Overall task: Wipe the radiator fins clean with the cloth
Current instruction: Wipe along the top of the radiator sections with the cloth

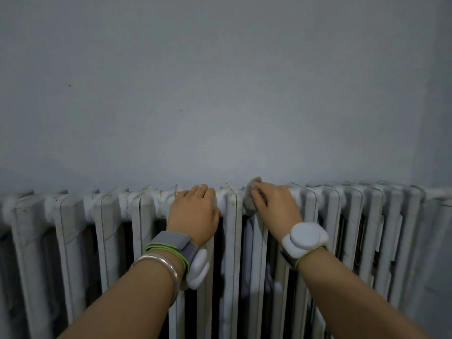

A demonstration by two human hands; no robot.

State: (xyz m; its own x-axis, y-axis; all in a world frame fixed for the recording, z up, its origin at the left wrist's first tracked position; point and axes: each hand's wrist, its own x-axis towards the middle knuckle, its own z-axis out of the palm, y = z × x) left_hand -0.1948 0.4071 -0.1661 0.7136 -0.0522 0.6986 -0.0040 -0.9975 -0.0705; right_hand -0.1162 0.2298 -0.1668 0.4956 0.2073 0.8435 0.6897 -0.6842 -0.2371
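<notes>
A white cast-iron radiator [112, 216] with several upright fins runs across the whole lower view, its paint chipped and grimy along the top. My left hand [194, 211] rests on the top of a middle fin, fingers curled over the far edge. Just to its right, my right hand [274, 204] holds a small grey cloth [250, 199] and presses it against the top of the neighbouring fin. Most of the cloth is hidden under the fingers. Both wrists wear white sensor bands, and the left also carries a silver bangle.
A plain grey-blue wall [220, 94] rises directly behind the radiator. A horizontal pipe [440, 192] leaves the radiator's top at the far right. Dark gaps show between the fins.
</notes>
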